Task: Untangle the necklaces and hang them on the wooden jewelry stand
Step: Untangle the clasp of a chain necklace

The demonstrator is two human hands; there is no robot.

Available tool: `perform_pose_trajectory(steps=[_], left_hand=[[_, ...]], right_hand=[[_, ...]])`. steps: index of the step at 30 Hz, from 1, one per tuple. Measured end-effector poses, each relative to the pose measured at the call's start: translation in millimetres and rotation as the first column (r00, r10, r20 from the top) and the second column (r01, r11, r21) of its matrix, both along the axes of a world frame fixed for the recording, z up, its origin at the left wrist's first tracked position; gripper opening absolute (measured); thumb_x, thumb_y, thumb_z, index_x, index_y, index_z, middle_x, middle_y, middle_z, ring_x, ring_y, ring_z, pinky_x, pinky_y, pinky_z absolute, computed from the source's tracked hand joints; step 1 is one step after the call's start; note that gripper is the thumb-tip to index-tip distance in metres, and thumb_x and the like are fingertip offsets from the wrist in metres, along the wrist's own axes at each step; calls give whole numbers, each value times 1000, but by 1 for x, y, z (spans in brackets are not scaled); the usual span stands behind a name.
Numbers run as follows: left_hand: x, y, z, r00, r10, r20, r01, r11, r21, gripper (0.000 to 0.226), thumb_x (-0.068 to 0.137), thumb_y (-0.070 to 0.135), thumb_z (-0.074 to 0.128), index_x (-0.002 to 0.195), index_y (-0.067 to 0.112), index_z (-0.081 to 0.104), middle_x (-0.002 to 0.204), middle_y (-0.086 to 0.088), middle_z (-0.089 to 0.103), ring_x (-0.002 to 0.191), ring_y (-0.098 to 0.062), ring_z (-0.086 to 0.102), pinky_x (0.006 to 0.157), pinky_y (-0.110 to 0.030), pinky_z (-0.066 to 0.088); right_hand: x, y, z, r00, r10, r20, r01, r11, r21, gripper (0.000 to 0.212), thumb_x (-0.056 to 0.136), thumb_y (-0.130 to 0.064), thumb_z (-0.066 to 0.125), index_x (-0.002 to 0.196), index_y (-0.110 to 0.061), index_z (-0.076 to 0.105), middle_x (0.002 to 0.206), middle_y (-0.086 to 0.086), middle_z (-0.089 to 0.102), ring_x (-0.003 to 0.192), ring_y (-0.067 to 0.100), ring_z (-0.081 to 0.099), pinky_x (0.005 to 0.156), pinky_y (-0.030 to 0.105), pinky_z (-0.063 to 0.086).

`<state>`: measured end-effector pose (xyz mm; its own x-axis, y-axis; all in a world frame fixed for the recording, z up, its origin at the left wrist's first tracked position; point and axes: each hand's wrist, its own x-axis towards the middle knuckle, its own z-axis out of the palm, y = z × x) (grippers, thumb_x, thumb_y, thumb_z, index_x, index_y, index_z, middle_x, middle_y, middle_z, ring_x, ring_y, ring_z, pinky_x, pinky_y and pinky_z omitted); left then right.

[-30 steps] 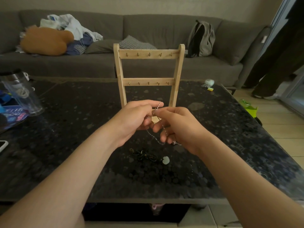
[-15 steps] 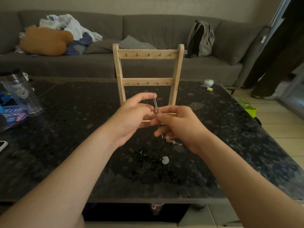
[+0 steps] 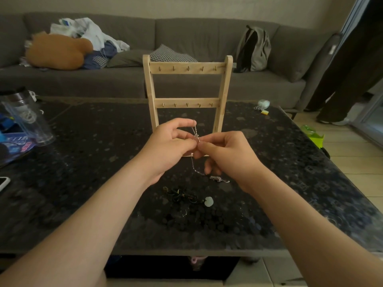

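the dark speckled table (image 3: 93,162) fills the middle and lower frame. its near edge runs along the bottom and its right edge drops to the floor at the right. the open room is the bare stretch in front of the stand, while a clear tumbler (image 3: 27,117) stands well off at the left edge.

the wooden jewelry stand (image 3: 187,68) is upright at centre top, with two rails of small hooks, none carrying anything yet. it looks light enough to tip if a chain snags and is pulled.

the left hand (image 3: 167,146) and right hand (image 3: 230,152) meet just below the stand, fingertips touching. each pinches the silver necklace (image 3: 194,131) between thumb and forefinger, the other fingers loosely curled.

the chain runs up from the pinch to the left forefinger and hangs slack below the hands, its tail lying on the table. it looks thin, limp, nearly weightless and easy to kink, so it is best held close to the knot and teased, not tugged.

the dark necklace (image 3: 182,195) lies bunched in the lower centre with its pale pendant (image 3: 209,201), not yet taken up.
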<state>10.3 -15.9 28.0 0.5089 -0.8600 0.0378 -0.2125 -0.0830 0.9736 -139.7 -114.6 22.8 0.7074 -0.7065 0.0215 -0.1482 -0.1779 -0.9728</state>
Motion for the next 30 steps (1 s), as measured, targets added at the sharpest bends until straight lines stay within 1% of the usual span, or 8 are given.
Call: perform_pose_trajectory(steps=[4, 6, 8, 16, 20, 22, 26, 30], left_hand=[[-2, -1, -1, 992, 30, 122, -34, 999, 31, 40, 102, 13, 71, 135, 34, 69, 108, 6, 76, 108, -12, 71, 100, -35, 56], [-3, 0, 0, 976, 46, 215, -56, 998, 39, 36, 103, 15, 70, 134, 34, 71, 109, 10, 73, 109, -6, 67, 90, -22, 49], [-2, 1, -1, 968, 56, 243, -66, 997, 36, 33, 103, 16, 70, 131, 33, 73, 111, 13, 73, 109, -4, 67, 88, -19, 48], [0, 1, 1, 996, 86, 29, -88, 995, 48, 28, 97, 17, 78, 121, 31, 78, 107, 11, 79, 104, -3, 70, 81, -23, 49], [2, 1, 1, 995, 101, 7, -101, 992, 74, 30, 94, 17, 80, 120, 33, 79, 106, 10, 80, 103, -7, 70, 91, -31, 54], [4, 0, 0, 995, 98, 15, -99, 992, 80, 33, 94, 17, 78, 121, 35, 78, 106, 8, 80, 96, -9, 68, 96, -38, 55], [4, 2, 0, 997, 60, 55, -63, 995, 72, 36, 96, 15, 75, 126, 34, 76, 105, 6, 80, 85, -7, 65, 87, -37, 53], [4, 3, 2, 997, 39, 73, -45, 996, 82, 34, 97, 17, 76, 127, 34, 74, 104, 7, 81, 89, -6, 68, 85, -33, 51]], right_hand=[[2, 0, -1, 997, -72, -10, 71, 993, -96, 12, 101, -14, 71, 99, -16, 83, 80, 1, 82, 50, 1, 61, 52, 13, 46], [4, -2, -2, 993, -115, -18, 110, 980, -167, 9, 98, -18, 75, 96, -20, 83, 79, -4, 81, 66, 2, 73, 62, 12, 53], [4, -4, -4, 990, -141, -14, 135, 971, -196, 8, 95, -20, 77, 91, -22, 83, 77, -2, 80, 74, 9, 77, 69, 17, 60], [4, -5, -6, 994, -104, -35, 87, 944, -319, 8, 98, -16, 72, 101, -23, 70, 54, -4, 61, 45, 4, 49, 53, 8, 42], [5, -4, -5, 992, -101, -71, 64, 915, -399, 15, 96, -12, 70, 98, -26, 68, 60, 3, 67, 48, 7, 56, 55, 8, 44], [6, -3, -7, 989, -114, -93, 60, 891, -450, 15, 94, -14, 71, 96, -28, 73, 67, 0, 72, 58, 8, 65, 66, 9, 46], [9, -3, -10, 989, -129, -78, 82, 893, -443, 10, 94, -21, 74, 94, -27, 81, 83, -13, 75, 78, -5, 67, 88, 25, 54], [9, -5, -9, 989, -140, -55, 109, 921, -374, 6, 95, -28, 79, 99, -30, 74, 93, -13, 73, 67, -6, 66, 72, 19, 50]])
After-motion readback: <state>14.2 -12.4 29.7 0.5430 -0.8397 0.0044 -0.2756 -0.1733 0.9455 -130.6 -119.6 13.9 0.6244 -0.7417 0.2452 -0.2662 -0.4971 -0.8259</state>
